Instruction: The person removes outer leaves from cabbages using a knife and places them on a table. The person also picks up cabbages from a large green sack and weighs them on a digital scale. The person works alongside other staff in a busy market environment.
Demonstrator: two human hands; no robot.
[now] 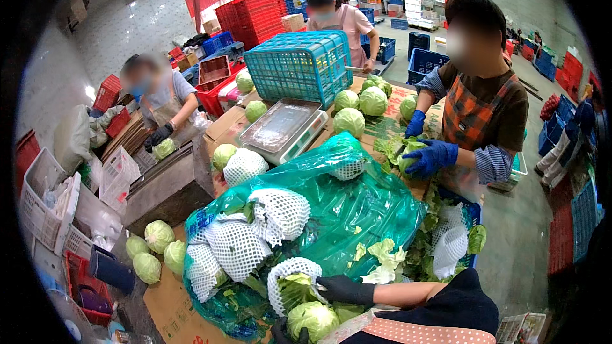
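Note:
My right hand [345, 290], in a black glove, grips the edge of a white foam net sleeve [292, 270] at the bottom centre. Green outer leaves show inside this sleeve. My left hand [289, 332], also black-gloved and partly cut off by the picture's lower edge, holds a pale green cabbage [313, 321] from below, just beneath the sleeve. Beyond my hands lies a large green plastic bag [344, 210], spread over the cardboard-covered table. Several cabbages in white foam nets [236, 246] lie on it. Loose leaves [382, 260] are scattered near my right forearm.
Across the table a co-worker's blue-gloved hands [430, 158] hold a cabbage. A scale [287, 129] and a turquoise crate [296, 64] stand behind the bag. Bare cabbages [159, 236] lie at the left corner. A blue crate [473, 212] of leaves and nets stands right. Two more people work beyond.

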